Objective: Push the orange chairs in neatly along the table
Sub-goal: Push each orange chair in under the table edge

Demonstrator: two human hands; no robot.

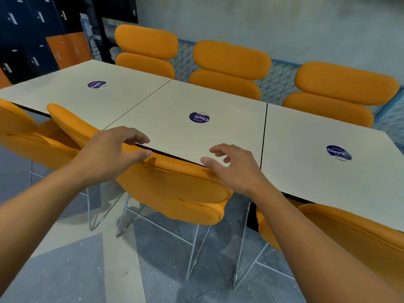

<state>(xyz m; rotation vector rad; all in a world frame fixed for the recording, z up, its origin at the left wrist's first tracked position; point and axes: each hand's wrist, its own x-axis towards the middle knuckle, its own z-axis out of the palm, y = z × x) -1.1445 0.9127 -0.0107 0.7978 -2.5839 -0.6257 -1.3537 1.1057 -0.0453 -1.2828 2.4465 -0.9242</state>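
A long cream table made of three joined tops runs across the view. On the near side, the middle orange chair stands with its backrest top against the table edge. My left hand hovers over the left end of that backrest, fingers loosely curled, thumb just above the cushion. Over the right end is my right hand, also loosely curled and holding nothing. Another orange chair stands to the left and a third to the right. Three orange chairs line the far side.
Round purple stickers mark each table top. Blue lockers stand at the back left, and a blue wire fence runs behind the far chairs. The chairs' thin metal legs spread over the grey floor in front of me.
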